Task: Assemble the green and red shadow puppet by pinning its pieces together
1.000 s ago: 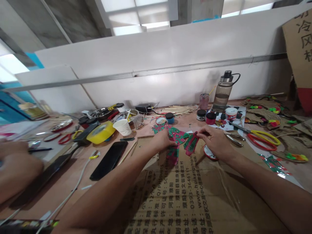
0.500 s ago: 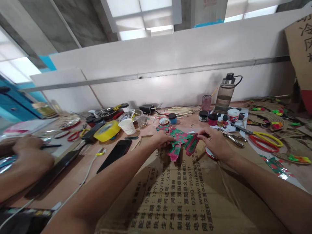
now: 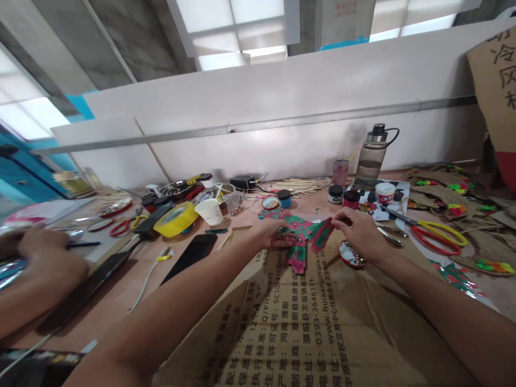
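A pink-and-green patterned piece with flared strips and small shiny dots (image 3: 296,223) is held just above the printed cardboard sheet (image 3: 298,322). My left hand (image 3: 272,234) grips it from the left, with some fingers showing below the middle. Between thumb and fingertips, my right hand (image 3: 352,226) pinches the tip of its right strip. One strip hangs down toward the cardboard. Close under my right hand sits a red-rimmed lid of small shiny beads (image 3: 350,253). Another lid of pale beads (image 3: 270,202) lies behind the piece, next to a small blue jar (image 3: 284,199).
To the right are pliers (image 3: 391,235), red-and-yellow scissors (image 3: 439,236) and woven pieces (image 3: 439,199). A water bottle (image 3: 371,158) stands behind. Leftward are a paper cup (image 3: 209,212), yellow tape (image 3: 175,219), a phone (image 3: 191,258) and a power strip (image 3: 86,285). Another person's hands (image 3: 48,252) work far left.
The left fingers have shifted lower on the piece, and its hanging strip has swung right and down. My right hand has moved slightly right; more of the bead lid shows.
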A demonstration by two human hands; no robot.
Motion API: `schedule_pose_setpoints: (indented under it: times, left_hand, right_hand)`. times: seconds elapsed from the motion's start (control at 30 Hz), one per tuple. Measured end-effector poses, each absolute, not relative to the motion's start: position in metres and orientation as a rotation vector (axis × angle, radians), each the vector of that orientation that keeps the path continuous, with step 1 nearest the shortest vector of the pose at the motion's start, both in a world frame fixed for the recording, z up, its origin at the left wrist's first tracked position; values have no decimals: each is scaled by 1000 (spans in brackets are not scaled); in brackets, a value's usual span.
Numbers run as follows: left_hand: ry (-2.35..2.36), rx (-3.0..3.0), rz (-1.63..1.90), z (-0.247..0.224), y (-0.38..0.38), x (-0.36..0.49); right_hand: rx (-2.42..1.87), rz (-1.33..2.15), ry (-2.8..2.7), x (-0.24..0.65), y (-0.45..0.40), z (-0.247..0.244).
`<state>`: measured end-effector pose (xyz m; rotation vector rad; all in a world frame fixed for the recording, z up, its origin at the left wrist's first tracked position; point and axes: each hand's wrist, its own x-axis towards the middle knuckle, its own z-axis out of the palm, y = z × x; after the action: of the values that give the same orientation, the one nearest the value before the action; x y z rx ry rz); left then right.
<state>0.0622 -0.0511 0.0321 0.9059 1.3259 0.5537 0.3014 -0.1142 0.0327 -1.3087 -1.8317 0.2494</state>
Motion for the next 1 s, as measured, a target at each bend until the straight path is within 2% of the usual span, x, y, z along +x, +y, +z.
schedule_pose_setpoints:
  times: [0.3, 0.57, 0.77, 1.0]
  left_hand:
    - [1162, 759, 742, 9, -46, 70]
    - [1200, 808, 809, 18, -58, 86]
    - [1026, 764, 1090, 22, -75, 98]
    - [867, 1056, 1263, 40, -80, 100]
  right_hand:
    - [-1269, 270, -2013, 295, -115, 27]
    - [-1138, 260, -2070, 292, -115, 12]
    - [-972, 1, -2083, 302, -109, 7]
    - [-849, -208, -2083, 309, -111, 22]
